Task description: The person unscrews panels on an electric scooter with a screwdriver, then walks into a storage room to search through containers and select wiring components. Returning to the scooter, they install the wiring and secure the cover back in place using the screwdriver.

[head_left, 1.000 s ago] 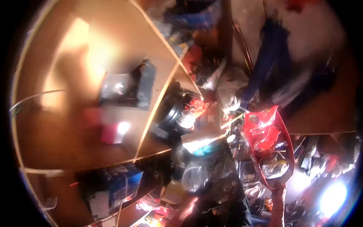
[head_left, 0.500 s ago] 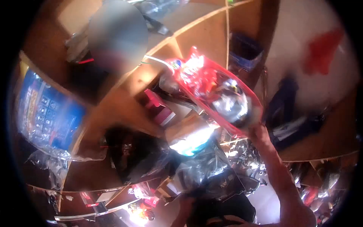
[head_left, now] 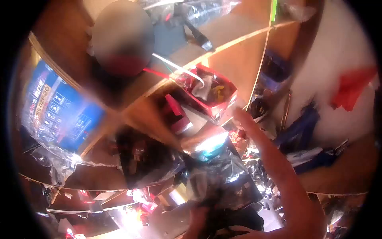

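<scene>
A red open-topped box (head_left: 226, 106) sits tilted among the shelf compartments. Inside it are a yellow item (head_left: 218, 93) and a pale, crumpled piece. My right hand (head_left: 241, 116) is at the box's near right end; glare and blur hide its fingers, so its grip is unclear. A white cable (head_left: 180, 69) runs from the upper left into the box. Low in the view, my left hand (head_left: 197, 215) is dim and blurred beside a black plastic-wrapped package (head_left: 217, 181). Its fingers cannot be made out.
Wooden dividers (head_left: 149, 129) split the shelving. A small magenta-red box (head_left: 179, 115) lies left of the red box. A blue printed package (head_left: 59, 109) is at the left, a dark blue bin (head_left: 274, 71) at the upper right. Red cloth (head_left: 352, 89) lies on a pale surface.
The red box looks smaller and farther off, lower between the dividers; the shiny clear-wrapped contents seen earlier no longer show. My right hand has moved leftward and up with it. The view has shifted.
</scene>
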`<state>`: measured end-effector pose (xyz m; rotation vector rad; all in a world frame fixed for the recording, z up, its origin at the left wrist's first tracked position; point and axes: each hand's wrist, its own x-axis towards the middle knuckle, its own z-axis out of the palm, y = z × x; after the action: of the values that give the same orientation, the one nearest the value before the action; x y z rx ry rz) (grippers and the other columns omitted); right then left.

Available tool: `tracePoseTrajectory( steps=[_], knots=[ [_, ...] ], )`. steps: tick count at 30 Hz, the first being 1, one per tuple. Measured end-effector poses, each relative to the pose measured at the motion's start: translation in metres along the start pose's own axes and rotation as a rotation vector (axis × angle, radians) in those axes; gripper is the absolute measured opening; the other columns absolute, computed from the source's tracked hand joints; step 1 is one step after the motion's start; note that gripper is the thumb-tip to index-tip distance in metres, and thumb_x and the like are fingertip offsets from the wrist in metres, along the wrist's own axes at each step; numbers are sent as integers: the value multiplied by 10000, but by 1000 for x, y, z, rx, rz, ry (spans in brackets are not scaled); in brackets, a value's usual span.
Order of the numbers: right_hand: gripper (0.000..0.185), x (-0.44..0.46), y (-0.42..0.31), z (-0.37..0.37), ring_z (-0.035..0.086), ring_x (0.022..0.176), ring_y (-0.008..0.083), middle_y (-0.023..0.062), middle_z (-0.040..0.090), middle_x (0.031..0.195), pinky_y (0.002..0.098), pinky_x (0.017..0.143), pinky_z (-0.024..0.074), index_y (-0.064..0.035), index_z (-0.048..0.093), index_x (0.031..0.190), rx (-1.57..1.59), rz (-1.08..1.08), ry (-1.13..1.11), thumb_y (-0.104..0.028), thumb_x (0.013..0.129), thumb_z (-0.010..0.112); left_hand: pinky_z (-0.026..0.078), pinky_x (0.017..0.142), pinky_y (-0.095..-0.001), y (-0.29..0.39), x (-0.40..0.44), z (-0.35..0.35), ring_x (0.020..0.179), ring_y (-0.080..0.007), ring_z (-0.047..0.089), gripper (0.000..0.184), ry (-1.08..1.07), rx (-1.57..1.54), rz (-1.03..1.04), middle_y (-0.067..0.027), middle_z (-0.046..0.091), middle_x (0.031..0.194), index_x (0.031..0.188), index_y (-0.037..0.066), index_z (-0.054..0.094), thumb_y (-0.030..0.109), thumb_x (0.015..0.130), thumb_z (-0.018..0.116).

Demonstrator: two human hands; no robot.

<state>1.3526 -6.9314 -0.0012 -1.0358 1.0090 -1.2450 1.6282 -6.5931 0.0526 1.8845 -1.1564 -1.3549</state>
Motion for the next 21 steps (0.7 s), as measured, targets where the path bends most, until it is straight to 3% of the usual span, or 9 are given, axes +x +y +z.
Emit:
tracePoseTrajectory(
  steps=[3, 4, 6, 9, 10, 13, 15, 16, 21],
  knots=[
    [393, -123, -13, -52, 616, 960, 140, 32, 618, 1154, 319, 782, 520, -108, 548, 1308, -389, 219, -73, -368, 1020, 490, 526, 651, -375, 5, 7, -1, 716, -257, 675, 88, 30, 235, 226, -111, 679, 739, 713, 93, 697, 160, 655, 687],
    [595, -171, -40, -44, 538, 1198, 181, 72, 525, 1370, 398, 948, 471, -146, 405, 1473, -91, 601, 47, -482, 989, 490, 519, 636, -376, 17, 12, -1, 700, -265, 665, 83, 58, 191, 327, -105, 670, 721, 703, 101, 691, 157, 643, 688],
    [770, -248, -4, -68, 488, 1281, 195, 92, 466, 1443, 372, 994, 446, -85, 334, 1502, 144, 529, -14, -558, 937, 555, 505, 607, -378, 54, 21, -6, 666, -282, 645, 77, 100, 112, 526, -93, 652, 686, 685, 115, 678, 152, 617, 688],
    [901, -283, -37, -15, 443, 1343, 244, 117, 445, 1463, 409, 1074, 395, -16, 321, 1489, 388, 105, -86, -614, 880, 608, 497, 601, -383, 104, 28, -8, 660, -303, 636, 103, 9, -64, 262, -110, 638, 671, 680, 118, 681, 165, 589, 692],
    [862, -272, -58, 2, 436, 1343, 251, 127, 466, 1444, 422, 1109, 356, -15, 350, 1475, 316, 203, 129, -585, 886, 616, 492, 602, -375, 93, 46, -4, 619, -259, 626, 86, 84, -155, 519, -99, 633, 651, 665, 84, 663, 163, 634, 675],
    [822, -204, -100, 15, 483, 1298, 248, 140, 496, 1411, 412, 1080, 389, -10, 388, 1454, 38, -97, 166, -567, 894, 614, 506, 643, -369, 98, 86, -14, 660, -204, 638, 110, 114, -251, 230, -71, 637, 644, 639, 57, 647, 145, 704, 635],
    [775, -137, -118, 4, 538, 1226, 264, 148, 516, 1381, 436, 983, 474, -16, 412, 1443, 156, -30, -22, -543, 907, 602, 513, 669, -348, 113, 148, -17, 695, -170, 623, 163, 198, 15, 589, -39, 650, 715, 708, 40, 660, 176, 778, 605],
    [759, -102, -128, 9, 572, 1168, 280, 153, 520, 1369, 469, 867, 531, -25, 411, 1444, 249, 121, 97, -543, 915, 576, 521, 688, -345, 132, 186, -2, 702, -205, 613, 199, 272, -636, 307, -54, 651, 808, 858, 37, 673, 212, 782, 618],
    [817, 40, -109, 20, 538, 1189, 326, 135, 472, 1412, 469, 760, 574, -94, 413, 1449, -24, 11, 203, -632, 859, 580, 448, 557, -309, 247, 257, -28, 624, -162, 537, 390, 127, -338, -10, -43, 594, 824, 995, 51, 648, 385, 807, 723]
  ],
)
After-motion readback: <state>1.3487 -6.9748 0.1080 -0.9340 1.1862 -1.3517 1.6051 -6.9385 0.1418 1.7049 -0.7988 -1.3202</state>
